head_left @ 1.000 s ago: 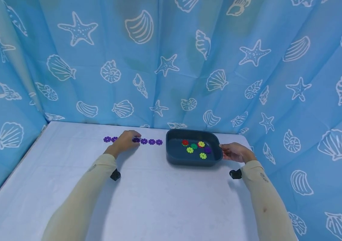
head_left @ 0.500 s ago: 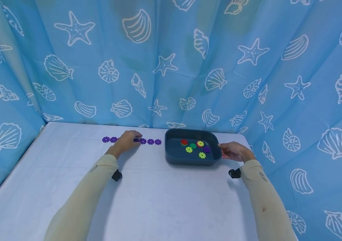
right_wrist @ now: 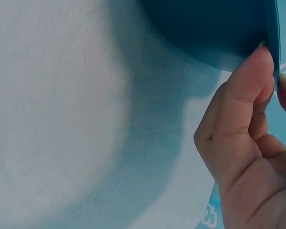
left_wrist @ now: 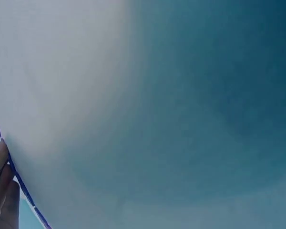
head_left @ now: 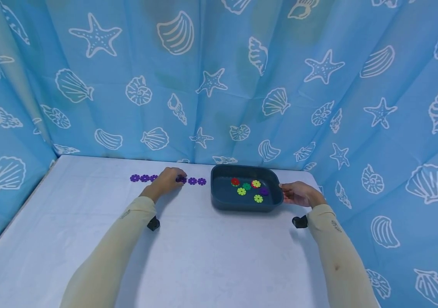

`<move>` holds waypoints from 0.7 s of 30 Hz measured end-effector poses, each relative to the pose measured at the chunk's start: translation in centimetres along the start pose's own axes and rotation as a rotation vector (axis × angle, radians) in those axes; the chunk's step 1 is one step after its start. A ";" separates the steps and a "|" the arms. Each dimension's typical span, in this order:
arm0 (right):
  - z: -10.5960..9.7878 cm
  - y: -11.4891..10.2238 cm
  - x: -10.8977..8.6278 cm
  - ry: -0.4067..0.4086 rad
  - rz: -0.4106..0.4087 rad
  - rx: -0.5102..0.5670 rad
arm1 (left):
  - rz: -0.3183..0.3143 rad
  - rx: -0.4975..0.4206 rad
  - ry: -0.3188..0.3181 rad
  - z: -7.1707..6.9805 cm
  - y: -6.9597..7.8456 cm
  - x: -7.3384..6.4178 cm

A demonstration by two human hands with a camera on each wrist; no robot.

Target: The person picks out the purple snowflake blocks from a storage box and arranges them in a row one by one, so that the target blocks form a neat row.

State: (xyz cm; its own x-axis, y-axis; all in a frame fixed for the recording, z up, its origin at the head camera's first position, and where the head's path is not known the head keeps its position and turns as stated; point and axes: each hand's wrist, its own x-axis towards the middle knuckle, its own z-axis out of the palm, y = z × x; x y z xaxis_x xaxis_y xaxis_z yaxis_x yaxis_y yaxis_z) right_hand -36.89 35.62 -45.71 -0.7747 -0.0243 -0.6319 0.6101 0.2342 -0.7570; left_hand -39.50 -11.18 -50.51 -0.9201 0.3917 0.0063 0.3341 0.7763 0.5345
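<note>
Several purple interlocking discs [head_left: 192, 181], shaped like flowers, lie in a row on the white-covered table. My left hand [head_left: 167, 179] reaches over the row, its bent fingers at one purple disc [head_left: 181, 179] and hiding part of the row. In the left wrist view the fingers [left_wrist: 7, 202] touch a line of discs seen edge-on. To the right stands a dark blue tub [head_left: 226, 204] with green, red, yellow and purple discs inside. My right hand [head_left: 299, 193] pinches its right rim between thumb and fingers, as the right wrist view also shows with the tub wall [right_wrist: 209, 28].
A blue curtain [head_left: 188, 111] with white shells and starfish hangs behind the table and along both sides. The white tabletop [head_left: 219, 256] stretches toward me between my forearms. A black wrist camera [head_left: 300, 221] sits under each wrist.
My left hand has moved a little right along the row, from one purple disc to the neighbouring one, uncovering another at the left. The right hand still grips the tub.
</note>
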 end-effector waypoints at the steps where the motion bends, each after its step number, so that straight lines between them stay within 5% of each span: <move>1: -0.1 0.0 0.0 0.002 0.002 -0.001 | -0.003 0.000 -0.001 0.0 0.1 0.0; 11: -0.2 0.3 0.2 0.000 -0.001 0.019 | -0.019 -0.044 -0.008 1.2 2.2 1.4; 21: -0.2 0.3 0.0 -0.025 -0.013 0.028 | 0.006 0.003 -0.041 1.4 2.5 1.8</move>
State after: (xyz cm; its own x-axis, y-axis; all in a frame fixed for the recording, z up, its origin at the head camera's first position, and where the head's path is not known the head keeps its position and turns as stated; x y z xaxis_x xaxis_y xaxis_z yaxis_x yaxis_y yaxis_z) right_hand -36.76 35.87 -45.91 -0.7787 -0.0512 -0.6253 0.6043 0.2068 -0.7695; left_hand -40.01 -7.80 -50.37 -0.9087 0.4166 -0.0252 0.3406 0.7750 0.5323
